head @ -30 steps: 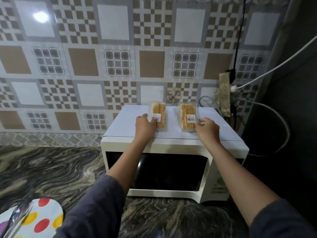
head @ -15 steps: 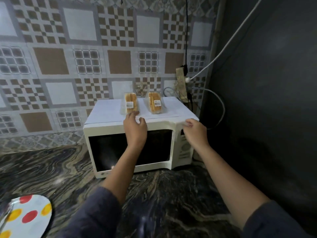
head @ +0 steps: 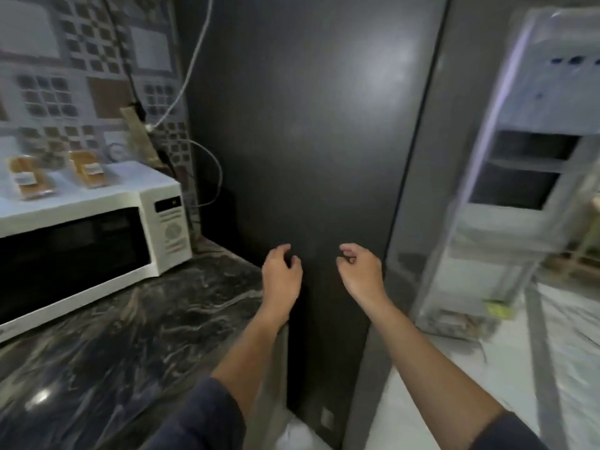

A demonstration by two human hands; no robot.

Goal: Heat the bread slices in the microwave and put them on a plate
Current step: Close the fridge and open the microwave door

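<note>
Head camera: hovers left hand (head: pixel 281 276) and right hand (head: pixel 358 274) before the dark fridge side (head: pixel 308 125), fingers loosely curled, holding nothing, probably idle between steps. Leaves two wrapped bread packs (head: pixel 27 181) lying flat atop the microwave (head: pixel 97 241), far left, likely parked there for unwrapping. Lays both lengthwise front to back, labels up, far ends toward the tiled wall (head: pixel 42 92).

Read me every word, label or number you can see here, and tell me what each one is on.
Nothing is legible; the picture is motion-blurred.
On the left bread packet: a white sticker, blurred.
On the right bread packet: a white sticker, blurred.
On the microwave display: a faint lit mark, unreadable.
On the microwave control panel: print too blurred.
On the open fridge door: a yellow sticker, unreadable.
</note>
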